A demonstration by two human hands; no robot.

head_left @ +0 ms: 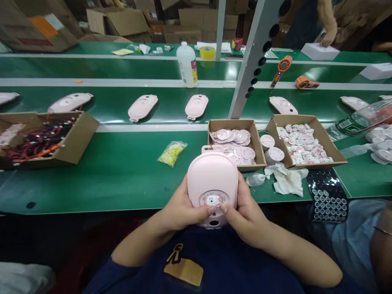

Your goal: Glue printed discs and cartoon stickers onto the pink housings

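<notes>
A pale pink plastic casing is held upright in front of my chest, between both hands. My left hand grips its left side, and the thumb rests near a round recess on its face. On the other side my right hand wraps the edge, its thumb pressed at a white cartoon-cat piece in that recess. The fingers behind the casing are hidden. Just beyond it stands a cardboard box of round pink printed discs. Right of that, another box holds white cat-face pieces.
More pink casings lie along the green belt. A box of wired parts is at left, a bag of yellow bits nearer the middle. Tissue and a sticker sheet lie right, beside another person. A metal post rises ahead.
</notes>
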